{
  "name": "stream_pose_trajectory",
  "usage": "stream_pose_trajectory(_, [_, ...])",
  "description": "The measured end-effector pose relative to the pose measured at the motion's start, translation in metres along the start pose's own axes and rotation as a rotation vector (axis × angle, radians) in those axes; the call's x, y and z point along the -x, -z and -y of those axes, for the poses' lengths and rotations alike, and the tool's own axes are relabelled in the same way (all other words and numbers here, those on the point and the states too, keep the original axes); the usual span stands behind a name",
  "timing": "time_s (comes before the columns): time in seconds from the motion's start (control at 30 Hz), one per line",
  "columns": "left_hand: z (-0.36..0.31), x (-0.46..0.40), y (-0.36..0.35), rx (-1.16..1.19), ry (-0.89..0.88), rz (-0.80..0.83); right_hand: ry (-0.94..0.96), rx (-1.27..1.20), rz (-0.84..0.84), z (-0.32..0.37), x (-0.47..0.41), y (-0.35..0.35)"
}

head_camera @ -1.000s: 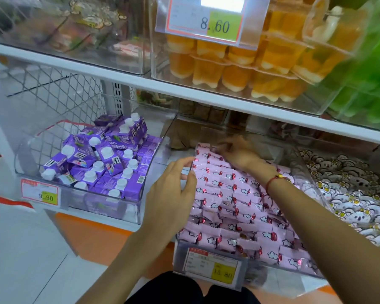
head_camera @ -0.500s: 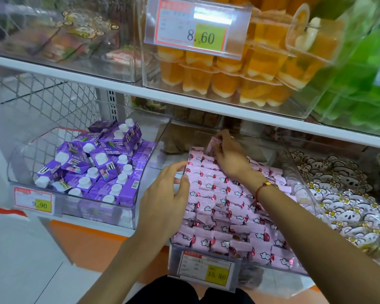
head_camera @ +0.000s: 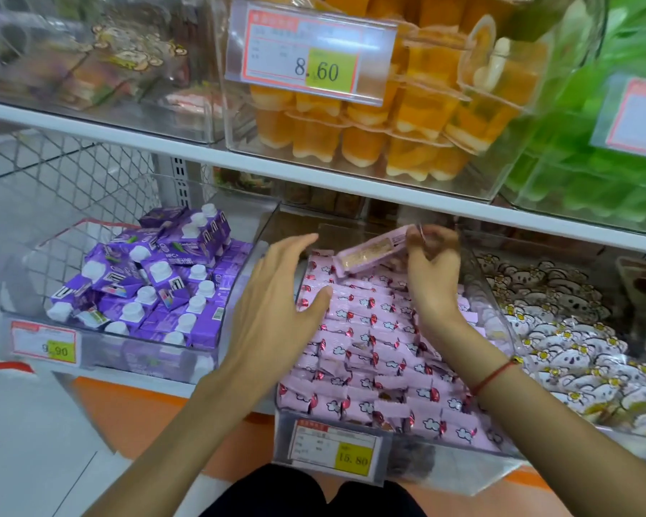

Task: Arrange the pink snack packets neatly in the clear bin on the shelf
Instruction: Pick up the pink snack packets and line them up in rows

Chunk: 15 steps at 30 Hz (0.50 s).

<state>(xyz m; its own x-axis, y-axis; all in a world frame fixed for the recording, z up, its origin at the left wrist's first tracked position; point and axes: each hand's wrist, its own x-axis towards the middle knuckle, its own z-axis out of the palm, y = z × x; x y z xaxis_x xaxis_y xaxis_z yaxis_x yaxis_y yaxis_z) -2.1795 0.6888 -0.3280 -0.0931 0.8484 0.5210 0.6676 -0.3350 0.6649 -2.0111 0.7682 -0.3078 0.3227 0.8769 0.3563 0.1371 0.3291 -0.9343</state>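
A clear bin [head_camera: 474, 475] on the lower shelf holds several rows of pink snack packets [head_camera: 373, 352] with cloud and red prints. My right hand [head_camera: 431, 270] is at the bin's back, fingers pinched on one pink packet [head_camera: 370, 251] lifted above the pile, its clear window facing up. My left hand [head_camera: 276, 292] hovers over the bin's left rim with fingers spread, thumb tip just above the left column of packets, holding nothing.
A bin of purple cartons [head_camera: 153, 285] stands to the left, and a bin of white flower-print sweets [head_camera: 560, 330] to the right. The shelf above [head_camera: 314, 169] carries orange jelly cups [head_camera: 381, 136] and green packs [head_camera: 593, 173], overhanging the bin's back. A price tag [head_camera: 332, 447] fronts the pink bin.
My right hand has lifted one pink packet from the back of the pile and tilted it up. My left hand has opened wider and moved toward the bin's back left.
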Motion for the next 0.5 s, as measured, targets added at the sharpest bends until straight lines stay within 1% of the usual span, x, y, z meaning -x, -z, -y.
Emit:
stream_pose_trajectory(0.07, [-0.008, -0.010, 0.000, -0.050, -0.124, 0.087, -0.184, -0.158, 0.032, 0.009, 0.009, 0.006])
stream_pose_trajectory(0.13, [-0.014, -0.016, -0.001, -0.108, -0.248, 0.155, -0.331, -0.282, 0.108, 0.018, 0.017, 0.012])
stream_pose_trajectory(0.2, [-0.016, -0.019, 0.001, -0.110, -0.314, 0.160, -0.466, -0.363, 0.195, 0.026, 0.024, 0.019])
stream_pose_trajectory(0.23, [-0.015, -0.019, 0.003, -0.065, -0.310, 0.147, -0.503, -0.357, 0.239, 0.028, 0.025, 0.023])
stream_pose_trajectory(0.27, [-0.014, -0.020, 0.005, 0.023, -0.270, 0.140, -0.517, -0.314, 0.285, 0.032, 0.026, 0.026])
stream_pose_trajectory(0.3, [-0.014, -0.021, 0.007, 0.154, -0.189, 0.157, -0.501, -0.238, 0.335, 0.032, 0.026, 0.029])
stream_pose_trajectory(0.33, [-0.014, -0.022, 0.009, 0.307, -0.078, 0.192, -0.464, -0.144, 0.385, 0.033, 0.026, 0.033])
stream_pose_trajectory(0.4, [-0.017, -0.024, 0.012, 0.569, 0.174, 0.271, -0.329, 0.020, 0.492, 0.035, 0.028, 0.038])
stream_pose_trajectory(0.43, [-0.019, -0.024, 0.013, 0.644, 0.281, 0.317, -0.245, 0.075, 0.542, 0.036, 0.030, 0.040])
stream_pose_trajectory(0.5, [-0.022, -0.023, 0.015, 0.694, 0.396, 0.388, -0.099, 0.110, 0.599, 0.039, 0.033, 0.041])
